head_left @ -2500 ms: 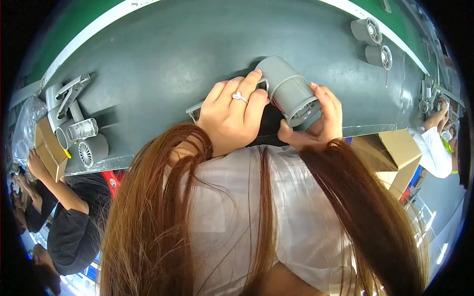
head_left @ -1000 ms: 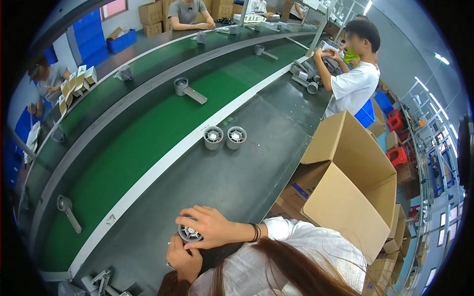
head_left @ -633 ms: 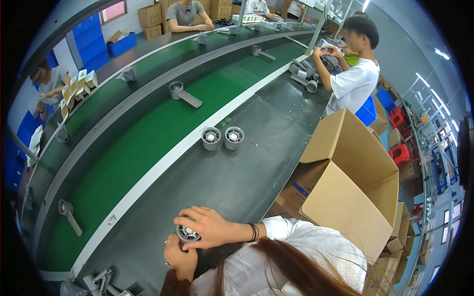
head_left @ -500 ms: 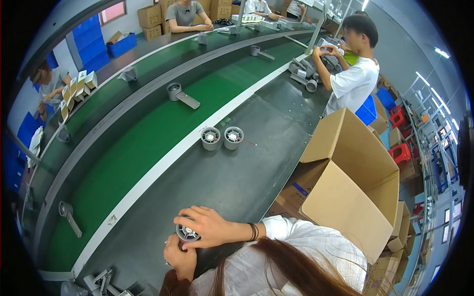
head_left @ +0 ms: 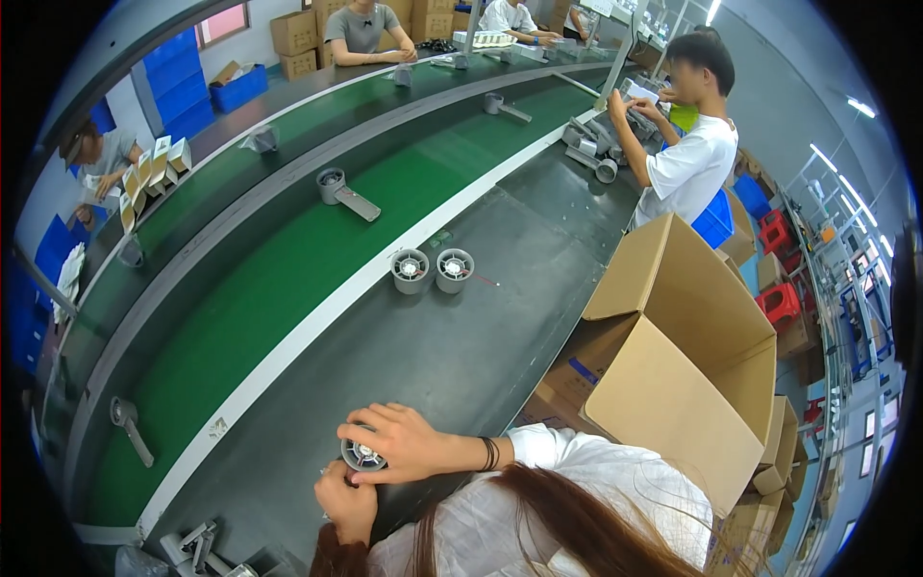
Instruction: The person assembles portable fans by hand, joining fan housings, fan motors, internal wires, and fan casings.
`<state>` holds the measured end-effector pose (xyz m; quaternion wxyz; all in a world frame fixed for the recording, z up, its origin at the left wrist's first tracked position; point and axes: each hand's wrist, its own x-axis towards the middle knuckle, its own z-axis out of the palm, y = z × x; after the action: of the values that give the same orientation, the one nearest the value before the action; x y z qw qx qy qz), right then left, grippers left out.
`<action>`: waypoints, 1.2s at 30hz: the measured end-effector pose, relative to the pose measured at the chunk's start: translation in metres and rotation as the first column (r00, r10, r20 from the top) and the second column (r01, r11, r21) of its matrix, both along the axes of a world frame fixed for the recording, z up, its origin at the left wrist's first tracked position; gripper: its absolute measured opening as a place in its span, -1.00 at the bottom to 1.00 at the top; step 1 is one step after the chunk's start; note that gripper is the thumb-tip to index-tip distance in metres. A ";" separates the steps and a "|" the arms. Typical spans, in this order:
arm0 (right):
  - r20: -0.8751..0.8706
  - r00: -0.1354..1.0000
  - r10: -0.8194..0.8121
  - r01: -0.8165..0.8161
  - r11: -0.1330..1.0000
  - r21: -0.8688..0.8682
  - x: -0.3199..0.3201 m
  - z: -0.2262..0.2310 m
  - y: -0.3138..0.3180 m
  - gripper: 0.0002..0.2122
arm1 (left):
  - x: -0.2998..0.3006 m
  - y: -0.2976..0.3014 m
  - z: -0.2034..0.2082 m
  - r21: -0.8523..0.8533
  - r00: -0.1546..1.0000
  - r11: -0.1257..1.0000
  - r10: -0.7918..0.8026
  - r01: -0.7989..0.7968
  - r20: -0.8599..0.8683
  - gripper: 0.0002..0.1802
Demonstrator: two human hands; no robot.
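A round grey fan housing, with a spoked fan inside, stands near the front of the dark worktable. My right hand curls over its rim from the right, thumb low on the near side. Close against the near side is my left hand, its fingers bent in towards the housing's lower edge; what they pinch is hidden. Farther up the table, two similar items sit side by side: a left fan housing and a right fan housing, with a thin red wire trailing from the right one.
Left of the table runs a green conveyor carrying grey round-headed parts with handles. A large open carton stands to the right. Grey parts lie at the lower left. A co-worker in white handles something beside piled grey parts.
Parts on the green belt have shifted slightly towards the near left; those on the outer belt moved away to the right. My left hand has moved slightly left; the right stays on the housing.
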<state>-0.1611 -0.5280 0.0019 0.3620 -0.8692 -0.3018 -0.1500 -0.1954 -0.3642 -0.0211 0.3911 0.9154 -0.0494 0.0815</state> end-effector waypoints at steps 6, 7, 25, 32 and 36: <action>-0.005 1.000 -0.013 0.013 1.000 -0.024 -0.005 -0.006 0.004 -0.48 | 0.000 0.015 0.010 -0.080 0.980 0.994 -0.084 0.070 -0.180 -0.88; -0.015 1.000 -0.010 0.009 1.000 -0.023 -0.005 -0.006 0.004 -0.48 | 0.000 0.016 0.011 -0.082 0.981 0.994 -0.080 0.067 -0.175 -0.88; 0.082 0.997 -0.012 0.008 0.999 0.053 0.000 -0.018 0.001 -0.38 | -0.012 0.006 0.018 0.042 0.989 0.993 -0.118 0.115 0.085 -0.90; 0.048 0.999 -0.014 0.011 0.998 0.055 0.013 -0.011 -0.008 -0.37 | 0.002 -0.004 0.020 0.067 0.990 0.991 -0.124 0.119 0.068 -0.76; 0.029 0.996 0.081 -0.083 0.991 0.100 0.011 -0.012 -0.001 -0.38 | -0.008 0.008 0.026 0.160 0.984 0.971 -0.175 0.180 -0.042 -0.82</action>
<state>-0.1499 -0.5293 -0.0101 0.4076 -0.8346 -0.3337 -0.1609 -0.2038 -0.3558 0.0049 0.3213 0.9373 -0.1321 0.0293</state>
